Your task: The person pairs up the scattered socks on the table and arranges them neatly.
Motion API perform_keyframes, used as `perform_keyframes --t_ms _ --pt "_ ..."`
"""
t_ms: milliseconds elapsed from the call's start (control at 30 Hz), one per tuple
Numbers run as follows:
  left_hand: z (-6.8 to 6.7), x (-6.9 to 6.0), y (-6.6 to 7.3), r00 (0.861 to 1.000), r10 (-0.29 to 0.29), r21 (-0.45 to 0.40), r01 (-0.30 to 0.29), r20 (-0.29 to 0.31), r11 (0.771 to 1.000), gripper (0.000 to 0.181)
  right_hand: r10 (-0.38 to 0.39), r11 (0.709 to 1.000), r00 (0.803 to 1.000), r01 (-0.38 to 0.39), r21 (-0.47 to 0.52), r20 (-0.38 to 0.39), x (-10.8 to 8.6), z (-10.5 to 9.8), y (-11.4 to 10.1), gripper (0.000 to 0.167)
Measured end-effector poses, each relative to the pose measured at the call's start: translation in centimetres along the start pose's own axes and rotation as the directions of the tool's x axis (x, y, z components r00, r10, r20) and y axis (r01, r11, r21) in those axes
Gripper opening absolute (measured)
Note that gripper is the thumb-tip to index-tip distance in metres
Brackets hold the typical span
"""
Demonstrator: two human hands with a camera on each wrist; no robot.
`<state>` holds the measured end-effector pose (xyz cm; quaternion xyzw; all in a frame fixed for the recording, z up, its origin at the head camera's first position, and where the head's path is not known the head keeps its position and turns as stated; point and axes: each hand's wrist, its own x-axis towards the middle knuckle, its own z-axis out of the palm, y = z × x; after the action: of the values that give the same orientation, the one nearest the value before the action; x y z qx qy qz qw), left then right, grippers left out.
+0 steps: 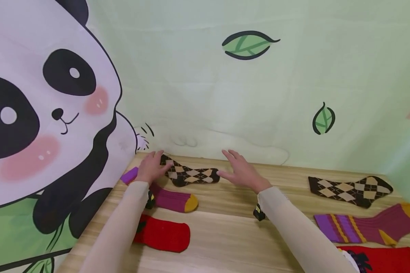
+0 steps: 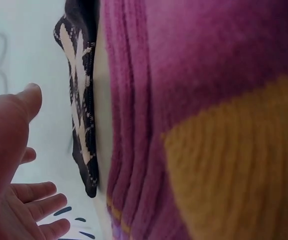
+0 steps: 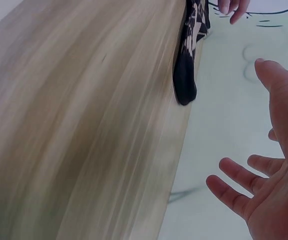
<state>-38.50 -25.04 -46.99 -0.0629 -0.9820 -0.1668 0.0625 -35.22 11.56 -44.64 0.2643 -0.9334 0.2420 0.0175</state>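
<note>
Sock layout: From my distant post, I judged the laying-out done, three designs flat on each side of the wood-grain tabletop (image 1: 225, 235); no two lookalikes lay together, and work on the central argyle looked barely begun, with neither hand gripping it.
Panda backdrop (image 1: 44, 94): Smooth printed sheeting rose at far left, pale green beyond the animal's rounded outline.
Left hand (image 1: 152, 167): Its fingers were slightly apart and held nothing, above the cuff end of the argyle; my left wrist view showed a gap.
Purple left sock (image 1: 172, 200): Ribbed knit ended in a rounded mustard toe, partly hidden by the wrist.
Red left sock (image 1: 171, 233): Plain, blunt-ended fabric lay lowest of the left three.
Argyle left sock (image 1: 191, 175): Dark knit with tan diamonds lay bent near the backdrop's foot, between the hands.
Right hand (image 1: 244, 172): Fingers spread, it held nothing, near the dark toe but apart from it.
Argyle right sock (image 1: 345, 191): Matching diamonds lay well apart from the first.
Purple right sock (image 1: 365, 225): Mustard bands crossed its lilac cuff.
Red right sock (image 1: 389, 259): A dark bow showed; the frame cropped the rest.
</note>
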Motion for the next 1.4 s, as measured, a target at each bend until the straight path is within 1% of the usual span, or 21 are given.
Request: perform_keyframes --t_ms 167,367,467,667,800,1033,1200,1400 --pt "0.3 0.0 0.1 1.0 -0.013 0.013 0.013 0.004 1.0 0.071 -0.014 1.0 1.0 0.014 -0.021 0.019 1.1 1.0 -0.7 0.085" --pt "0.8 0.2 -0.2 1.0 -0.029 0.033 0.028 0.009 0.999 0.072 -0.012 0.997 1.0 0.014 -0.071 0.028 2.2 2.2 -1.5 0.086" --pt "1.0 0.4 -0.3 0.999 -0.037 0.042 0.036 0.014 0.998 0.072 0.0 0.997 0.999 0.002 -0.071 0.04 2.6 2.7 -1.6 0.085" --pt "1.1 0.7 -0.2 1.0 -0.023 0.066 0.022 0.007 0.998 0.068 0.059 0.998 0.997 -0.058 -0.029 0.04 3.0 3.2 -2.0 0.079" --pt "1.3 0.8 -0.2 0.999 -0.033 0.079 0.032 0.013 0.996 0.066 0.078 0.996 0.996 -0.076 -0.046 0.042 3.3 3.8 -2.1 0.075" --pt "1.5 0.9 -0.2 0.999 -0.043 0.094 0.039 0.032 0.995 0.065 0.075 0.994 0.996 -0.071 -0.086 0.045 3.6 4.6 -2.1 0.07" --pt "1.6 0.9 -0.2 0.998 -0.053 0.101 0.048 0.046 0.994 0.063 0.086 0.993 0.994 -0.079 -0.093 0.073 3.6 4.9 -2.3 0.068" --pt "1.6 0.8 -0.3 0.997 -0.057 0.116 0.051 0.048 0.992 0.061 0.047 0.992 0.996 -0.037 -0.12 0.081 3.8 5.4 -2.4 0.059"
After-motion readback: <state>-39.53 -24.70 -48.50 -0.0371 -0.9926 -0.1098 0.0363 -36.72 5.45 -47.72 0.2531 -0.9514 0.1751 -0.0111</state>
